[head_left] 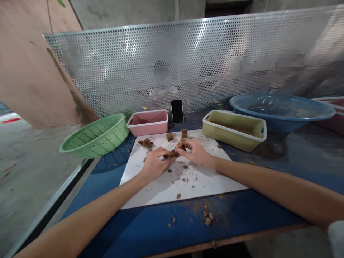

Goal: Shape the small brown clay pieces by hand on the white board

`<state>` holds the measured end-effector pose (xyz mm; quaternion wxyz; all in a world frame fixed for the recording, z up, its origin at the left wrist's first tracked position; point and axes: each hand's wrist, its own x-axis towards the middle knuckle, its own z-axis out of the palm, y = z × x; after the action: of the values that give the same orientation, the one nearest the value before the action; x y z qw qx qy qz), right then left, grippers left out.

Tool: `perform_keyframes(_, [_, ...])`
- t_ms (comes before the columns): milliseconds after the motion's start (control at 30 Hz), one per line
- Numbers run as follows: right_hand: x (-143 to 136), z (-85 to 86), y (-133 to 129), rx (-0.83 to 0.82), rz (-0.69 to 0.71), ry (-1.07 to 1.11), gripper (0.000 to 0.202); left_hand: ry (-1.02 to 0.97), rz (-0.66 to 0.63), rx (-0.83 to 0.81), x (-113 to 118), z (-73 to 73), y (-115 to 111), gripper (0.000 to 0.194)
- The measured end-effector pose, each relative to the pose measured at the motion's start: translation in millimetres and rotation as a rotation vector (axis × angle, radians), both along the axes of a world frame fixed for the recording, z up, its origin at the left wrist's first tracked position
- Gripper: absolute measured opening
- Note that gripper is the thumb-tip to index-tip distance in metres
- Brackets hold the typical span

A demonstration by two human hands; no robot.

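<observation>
White board (150,190), pinched grips (155,164) (195,152) (on brown lumps (173,154))

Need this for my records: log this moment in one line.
left hand, right hand: holding brown material | beneath: white board | board's left: green basket

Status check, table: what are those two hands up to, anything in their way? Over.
Left hand and right hand close together, both pinching brown clumpy material. Crumbs scattered over white sheet. Two brown blocks just beyond; nothing visibly blocking.
</observation>
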<state>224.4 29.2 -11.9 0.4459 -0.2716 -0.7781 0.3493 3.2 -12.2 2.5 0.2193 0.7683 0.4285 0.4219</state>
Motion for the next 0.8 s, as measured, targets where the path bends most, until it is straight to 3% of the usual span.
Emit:
perform_keyframes(133, [0.8, 1.2, -1.7, 0.04, 0.074, -0.068, 0.017, 0.015, -0.018, -0.005, -0.4, 0.1, 0.0, 0.005])
perform_keyframes(533, [0.8, 5.1, -3.4, 0.037, 0.007, -0.015, 0.02, 0.038, -0.034, 0.005, -2.3, -1.7, 1.0, 0.009])
perform_keyframes(667, [0.7, 4.0, -2.7, 0.051, 0.071, -0.054, 0.022, 0.067, -0.029, 0.004, -2.6, -1.6, 1.3, 0.009])
perform_keyframes(800, [-0.5, 0.3, 0.0, 0.069, -0.004, -0.01, 0.024, 0.061, -0.008, -0.004, -2.3, -0.6, 0.3, 0.01])
